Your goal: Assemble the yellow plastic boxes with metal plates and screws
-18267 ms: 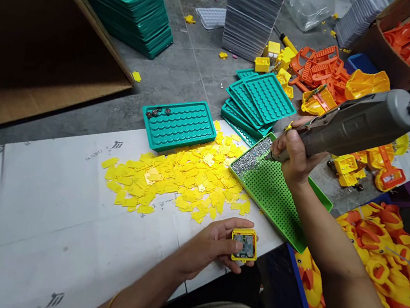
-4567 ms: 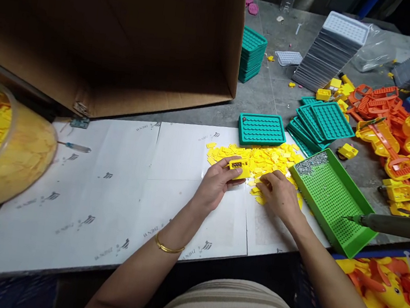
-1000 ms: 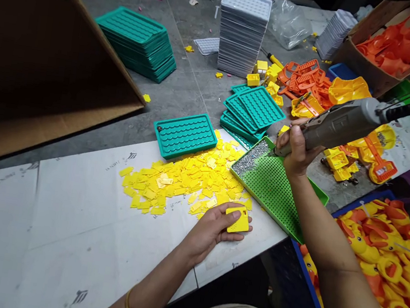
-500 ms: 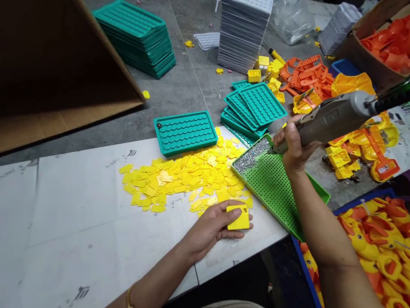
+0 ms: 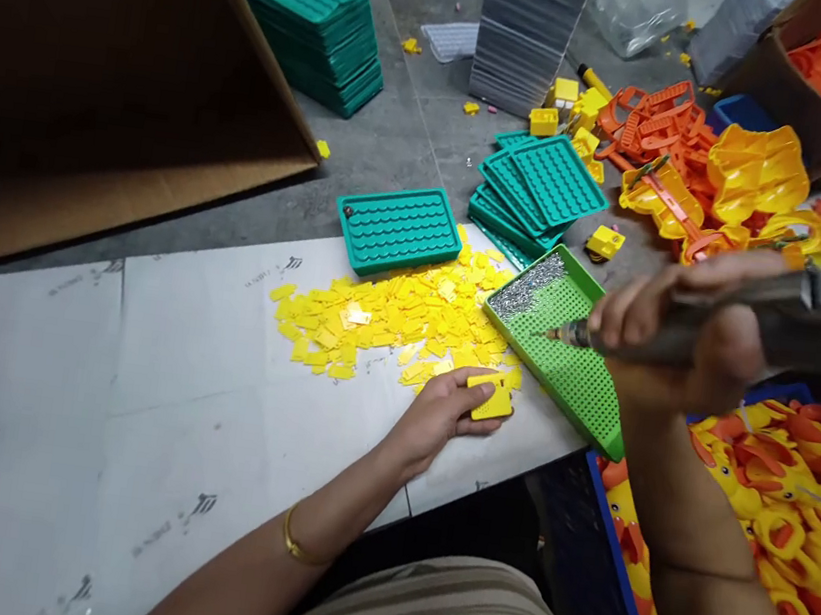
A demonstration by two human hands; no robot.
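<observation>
My left hand (image 5: 431, 413) holds a small, squarish yellow plastic case (image 5: 492, 401) with a cut-out and tiny holes, pinched between thumb and fingers above the white sheet. In my right hand (image 5: 679, 333) is a grey electric screwdriver (image 5: 818, 311), its bit pointing left over a green perforated tray (image 5: 574, 380). Motion smears this hand and the tool's body. Small silver screws (image 5: 531, 283) lie heaped in the tray's far left corner, apart from the bit. Loose flat yellow pieces (image 5: 395, 311) spread beyond my left hand.
An open cardboard box (image 5: 242, 210) leans in at the left. Behind the yellow pieces are a teal tray (image 5: 399, 230), fanned teal trays (image 5: 559, 186) and a tall white stack (image 5: 525, 40). Orange parts (image 5: 662, 124) lie farther right. Yellow ducks (image 5: 775, 466) fill a blue-edged bin at lower right.
My right hand has drawn the screwdriver back from the screws, to the right and nearer me. My left hand keeps hold of the yellow case. The camera's view has shifted.
</observation>
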